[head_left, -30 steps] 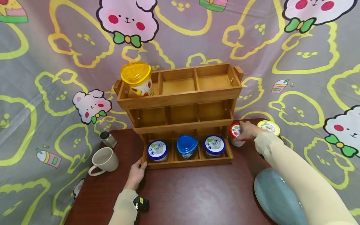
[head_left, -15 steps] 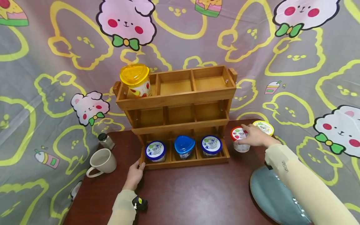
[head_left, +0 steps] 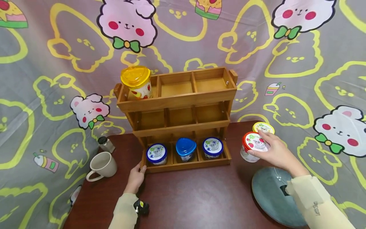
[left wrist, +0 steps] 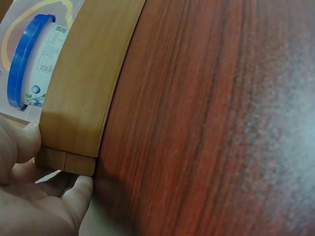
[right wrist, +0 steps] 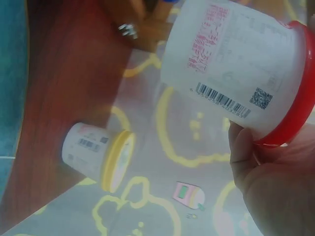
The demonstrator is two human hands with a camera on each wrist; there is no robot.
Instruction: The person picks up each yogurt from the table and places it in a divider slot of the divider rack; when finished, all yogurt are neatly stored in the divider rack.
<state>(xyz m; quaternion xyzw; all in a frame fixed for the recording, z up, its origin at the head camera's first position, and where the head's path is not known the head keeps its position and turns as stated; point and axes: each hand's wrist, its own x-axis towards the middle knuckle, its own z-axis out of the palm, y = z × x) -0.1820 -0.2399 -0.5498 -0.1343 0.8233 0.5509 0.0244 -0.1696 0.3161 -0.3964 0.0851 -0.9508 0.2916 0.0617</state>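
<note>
- One red-lidded tub is in the right hand, whose thumb and fingers grip it around the lid; it is held up above the table, to the right of the wooden shelf and apart from it.
- Its lid shows red fruit, and in the right wrist view its white side bears a barcode, a square code and pink print.
- Just behind the red-lidded tub in the head view, partly covered by it and the hand, is a yellow-lidded tub; the right wrist view shows it resting on the table.
- At the other end, the left hand grips the front left corner of the shelf's bottom tier, thumb on one side, fingers on the other.
- Three tiers make up the shelf, each divided into three compartments.
- Along the bottom tier stand a left blue-lidded tub, a blue-topped cup in the middle, and a right blue-lidded tub.
- On the top tier, a yellow-topped cup stands in the left compartment.
- Left of the shelf are a pale mug and a small black-capped jar.
- Beneath the right forearm lies a grey-blue plate.
</note>
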